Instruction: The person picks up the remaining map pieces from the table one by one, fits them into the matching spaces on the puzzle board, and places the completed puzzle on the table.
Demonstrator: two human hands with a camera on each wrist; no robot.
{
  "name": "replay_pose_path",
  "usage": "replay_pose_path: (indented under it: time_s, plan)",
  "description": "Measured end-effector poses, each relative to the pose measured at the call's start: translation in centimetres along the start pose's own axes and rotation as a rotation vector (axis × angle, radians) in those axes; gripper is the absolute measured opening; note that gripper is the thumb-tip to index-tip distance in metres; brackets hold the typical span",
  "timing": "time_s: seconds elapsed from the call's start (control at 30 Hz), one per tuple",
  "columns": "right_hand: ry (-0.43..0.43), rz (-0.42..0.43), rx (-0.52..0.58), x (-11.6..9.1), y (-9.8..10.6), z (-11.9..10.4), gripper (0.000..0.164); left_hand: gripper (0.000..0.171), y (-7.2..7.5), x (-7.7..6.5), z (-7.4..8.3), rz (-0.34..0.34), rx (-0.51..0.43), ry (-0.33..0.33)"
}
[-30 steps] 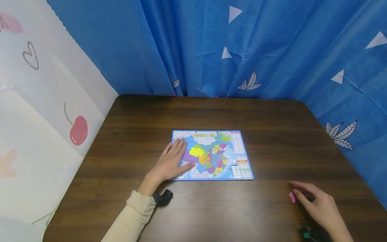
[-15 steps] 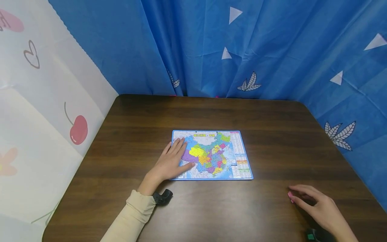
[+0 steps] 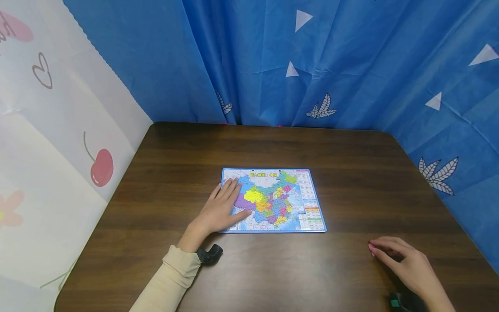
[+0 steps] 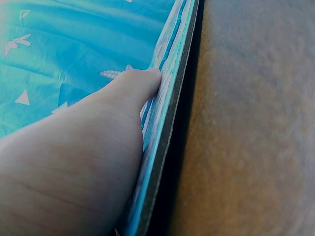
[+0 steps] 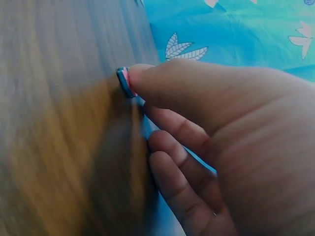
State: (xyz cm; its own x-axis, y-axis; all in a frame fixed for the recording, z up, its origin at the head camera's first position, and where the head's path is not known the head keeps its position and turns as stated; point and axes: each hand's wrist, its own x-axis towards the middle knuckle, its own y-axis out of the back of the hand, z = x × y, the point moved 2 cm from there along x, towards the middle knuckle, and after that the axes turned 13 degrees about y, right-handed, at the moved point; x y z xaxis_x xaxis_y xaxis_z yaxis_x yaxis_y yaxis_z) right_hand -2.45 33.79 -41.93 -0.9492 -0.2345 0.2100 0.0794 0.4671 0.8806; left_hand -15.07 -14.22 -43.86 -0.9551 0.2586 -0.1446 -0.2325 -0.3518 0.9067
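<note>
A map puzzle board point(image 3: 308, 190) with coloured provinces and a blue border lies flat near the middle of the table. My left hand point(image 3: 218, 212) rests on its left part, fingers spread and straight, thumb toward the lower middle. The left wrist view has the thumb point(image 4: 142, 83) on the board's surface beside its dark edge. Off to the right, well apart from the board, my right hand point(image 3: 409, 262) pinches a small pink puzzle piece point(image 3: 371, 247) between thumb and forefinger. In the right wrist view the thumb lies against the pink piece point(image 5: 126, 81); the forefinger is mostly hidden.
The dark wooden table point(image 3: 187, 151) has rounded far corners. A blue curtain point(image 3: 265, 65) hangs behind it and along the right. At the left is a white printed curtain point(image 3: 62, 130). A black strap device point(image 3: 210, 255) sits on the left wrist.
My right thumb and forefinger have closed on the pink piece, which has shifted slightly left and is now more covered by the fingertips. My left hand and the board have stayed put.
</note>
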Motion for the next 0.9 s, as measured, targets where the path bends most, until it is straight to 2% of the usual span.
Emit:
replay_pose_path:
  time_s: [0.23,0.57,0.9]
  plan:
    - [0.006,0.003,-0.011,0.2,-0.3,-0.3,0.020,0.095,-0.4,0.1,0.0,-0.030,0.014,0.014]
    - [0.114,0.112,0.000,1.1,-1.0,-0.7,0.024,0.093,-0.3,0.4,-0.1,-0.012,0.005,-0.011]
    - [0.132,0.091,-0.024,3.4,-1.7,-1.8,0.023,0.095,-0.2,0.3,-0.3,-0.008,0.000,0.010]
